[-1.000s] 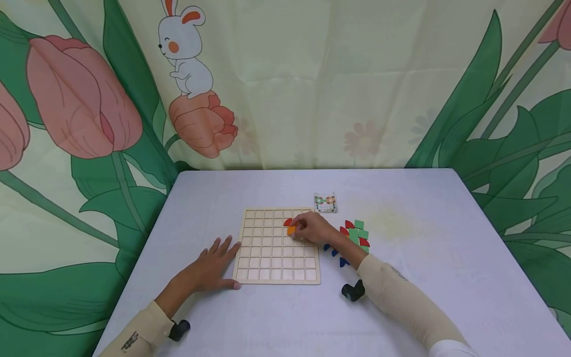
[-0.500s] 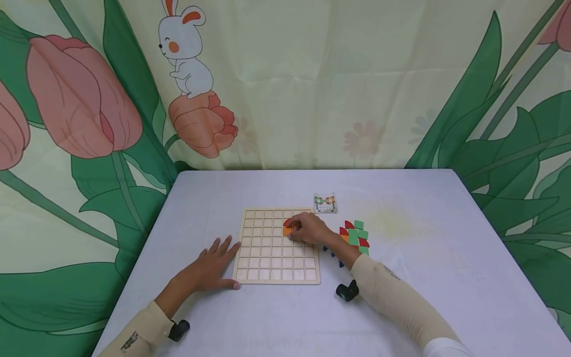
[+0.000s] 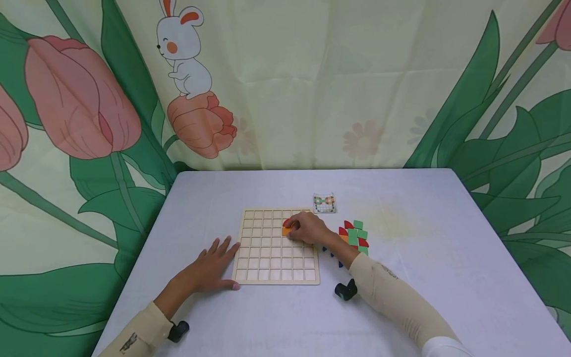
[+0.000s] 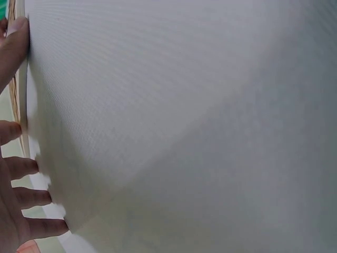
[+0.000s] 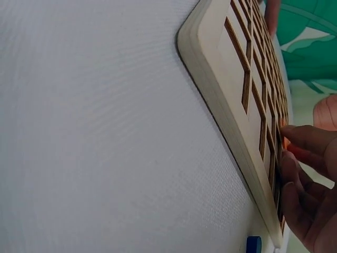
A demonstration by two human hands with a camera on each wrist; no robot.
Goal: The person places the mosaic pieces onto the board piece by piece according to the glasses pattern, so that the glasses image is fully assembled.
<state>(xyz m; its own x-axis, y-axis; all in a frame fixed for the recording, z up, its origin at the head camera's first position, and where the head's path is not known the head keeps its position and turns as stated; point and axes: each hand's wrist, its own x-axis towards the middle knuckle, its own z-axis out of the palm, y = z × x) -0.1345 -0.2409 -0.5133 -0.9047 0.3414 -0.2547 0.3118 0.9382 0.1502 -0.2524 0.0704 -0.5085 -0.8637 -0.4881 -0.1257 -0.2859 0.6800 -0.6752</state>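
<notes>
A pale wooden grid board (image 3: 276,263) lies flat on the white table, its frame divided into square cells. My left hand (image 3: 211,270) spreads its fingers at the board's left side, with the index fingertip and thumb at the edge. Over the upper right of the grid, my right hand (image 3: 311,230) pinches an orange tile (image 3: 286,231) between thumb and curled fingers, down at a cell. Right behind that tile is a red rounded piece (image 3: 286,222), partly covered by the fingers. The right wrist view shows the fingertips (image 5: 288,129) low against the grid, hiding most of the orange tile.
A small picture card (image 3: 324,203) lies behind the board's right corner. Right of the board are several green squares (image 3: 353,236), red rounded pieces (image 3: 343,231) and small blue pieces (image 3: 341,264), partly behind the right forearm. A printed curtain (image 3: 285,99) hangs behind the table.
My right hand has shifted slightly left with the orange tile over the first half second, then stays nearly still. My left hand keeps its place at the board's edge.
</notes>
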